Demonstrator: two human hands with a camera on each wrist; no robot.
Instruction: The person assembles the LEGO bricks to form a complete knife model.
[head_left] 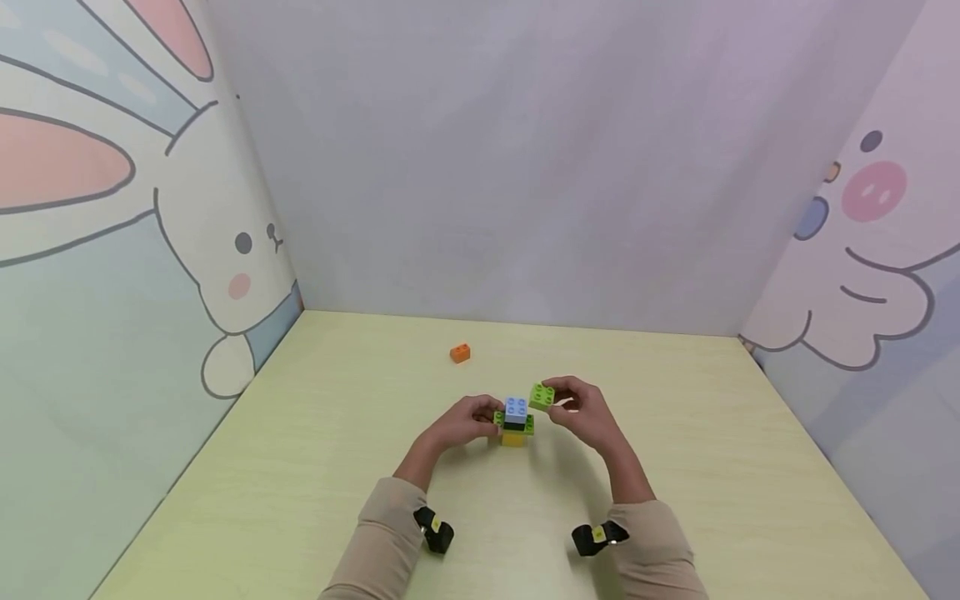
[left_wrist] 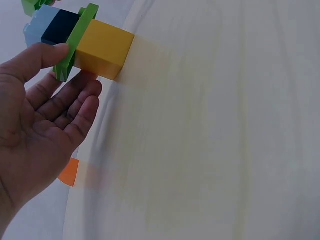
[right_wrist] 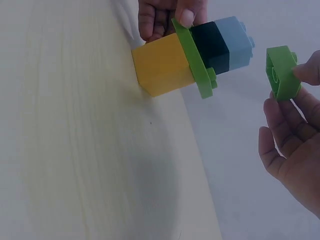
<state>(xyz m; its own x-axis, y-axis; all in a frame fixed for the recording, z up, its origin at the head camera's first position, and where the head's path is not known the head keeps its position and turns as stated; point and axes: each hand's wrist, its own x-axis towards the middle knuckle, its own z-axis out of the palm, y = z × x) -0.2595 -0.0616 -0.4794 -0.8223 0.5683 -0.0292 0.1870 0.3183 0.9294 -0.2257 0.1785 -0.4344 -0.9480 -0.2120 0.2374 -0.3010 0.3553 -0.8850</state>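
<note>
A stack of toy bricks stands on the table: a yellow block (right_wrist: 162, 65) at the bottom, a wider green plate (left_wrist: 80, 37) over it, then a black brick (right_wrist: 210, 47), and a light blue brick (head_left: 516, 409) on top. My left hand (head_left: 467, 422) pinches one end of the green plate between thumb and fingers. To the right of the stack, my right hand (head_left: 587, 414) holds a light green brick (right_wrist: 284, 72) by its edge, studs up. That brick is raised, level with the light blue one and a small gap away from it.
A small orange brick (head_left: 461, 353) lies farther back on the pale wooden table (head_left: 337, 500), left of the stack. A grey wall (head_left: 510, 167) rises behind the table, with cartoon-printed panels (head_left: 225, 250) on both sides.
</note>
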